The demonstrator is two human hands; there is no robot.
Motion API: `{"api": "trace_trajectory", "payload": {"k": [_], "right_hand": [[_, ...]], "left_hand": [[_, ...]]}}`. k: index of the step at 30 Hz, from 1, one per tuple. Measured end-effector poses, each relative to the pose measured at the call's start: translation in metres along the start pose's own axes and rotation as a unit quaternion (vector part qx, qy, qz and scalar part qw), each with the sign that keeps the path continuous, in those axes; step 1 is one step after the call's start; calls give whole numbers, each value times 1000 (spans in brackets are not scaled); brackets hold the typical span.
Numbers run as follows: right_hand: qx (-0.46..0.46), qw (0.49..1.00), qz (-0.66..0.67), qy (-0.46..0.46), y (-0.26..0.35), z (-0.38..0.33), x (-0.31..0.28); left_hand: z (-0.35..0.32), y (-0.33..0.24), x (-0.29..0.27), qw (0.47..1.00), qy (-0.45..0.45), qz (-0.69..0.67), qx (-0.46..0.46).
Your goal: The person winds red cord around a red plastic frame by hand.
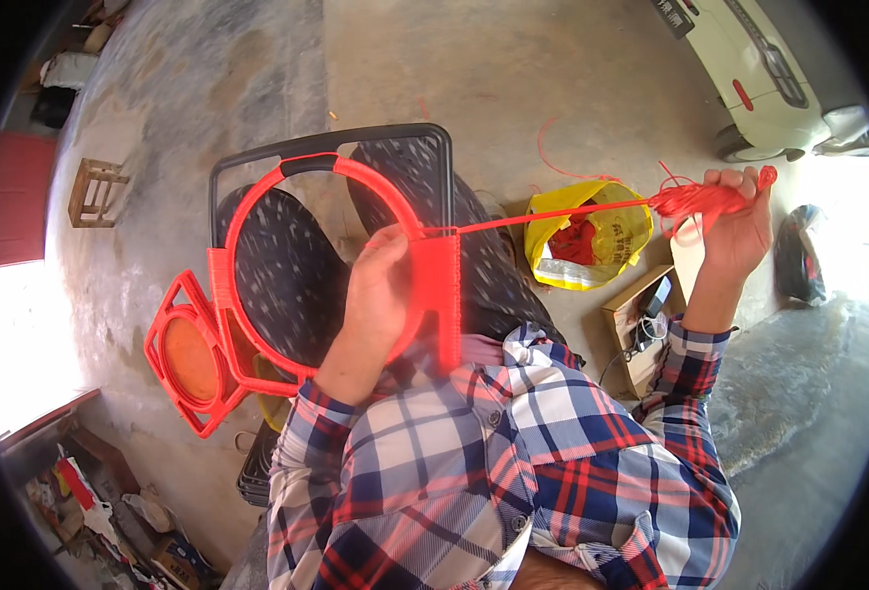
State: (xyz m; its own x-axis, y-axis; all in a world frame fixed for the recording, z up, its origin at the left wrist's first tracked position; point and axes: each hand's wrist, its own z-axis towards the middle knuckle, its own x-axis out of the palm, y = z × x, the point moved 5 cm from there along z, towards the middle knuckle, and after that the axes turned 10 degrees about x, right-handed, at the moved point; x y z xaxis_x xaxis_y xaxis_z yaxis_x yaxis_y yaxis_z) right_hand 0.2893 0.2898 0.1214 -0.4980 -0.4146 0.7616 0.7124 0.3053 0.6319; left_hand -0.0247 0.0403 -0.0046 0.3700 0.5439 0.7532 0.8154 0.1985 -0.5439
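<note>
Across my lap lies a black tube frame (pixel 331 137) with a round ring inside it. Red cord wraps most of the ring and the panel (pixel 436 280) on its right side; the top of the ring and the upper tubing are bare black. My left hand (pixel 370 295) is closed at the ring's right edge beside that panel, its fingertips partly hidden. Raised out to the right, my right hand (pixel 736 224) is closed around a bundle of red cord (pixel 688 201). A taut strand (pixel 562 213) runs from the bundle to the panel's upper corner.
Right of my knees stands a yellow bag (pixel 549 258) with red material inside. A wooden box (pixel 634 366) with a black device and cables is beside it. Another red-wrapped frame (pixel 201 413) is at left. Farther off are a wooden stool (pixel 95 194) and a pale vehicle (pixel 764 79).
</note>
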Motion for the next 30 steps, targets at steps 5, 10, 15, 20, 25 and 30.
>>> {"api": "trace_trajectory", "payload": {"k": [5, 10, 15, 20, 25, 30], "right_hand": [[-112, 990, 63, -65, 41, 15, -35], [84, 988, -119, -58, -78, 16, 2], [289, 825, -484, 33, -222, -22, 55], [287, 775, -552, 112, -196, -16, 71], [156, 964, -196, -85, -90, 19, -28], [196, 796, -551, -154, -131, 8, -8]], "left_hand": [[1, -4, 3, 999, -1, 42, 19], [3, -7, 7, 999, 21, 34, 30], [2, -3, 11, 1000, 30, -7, -7], [0, -3, 0, 1000, -22, 6, -14], [-1, -4, 13, 1000, -10, 3, -20], [4, -7, 5, 998, -21, 54, -6]]}}
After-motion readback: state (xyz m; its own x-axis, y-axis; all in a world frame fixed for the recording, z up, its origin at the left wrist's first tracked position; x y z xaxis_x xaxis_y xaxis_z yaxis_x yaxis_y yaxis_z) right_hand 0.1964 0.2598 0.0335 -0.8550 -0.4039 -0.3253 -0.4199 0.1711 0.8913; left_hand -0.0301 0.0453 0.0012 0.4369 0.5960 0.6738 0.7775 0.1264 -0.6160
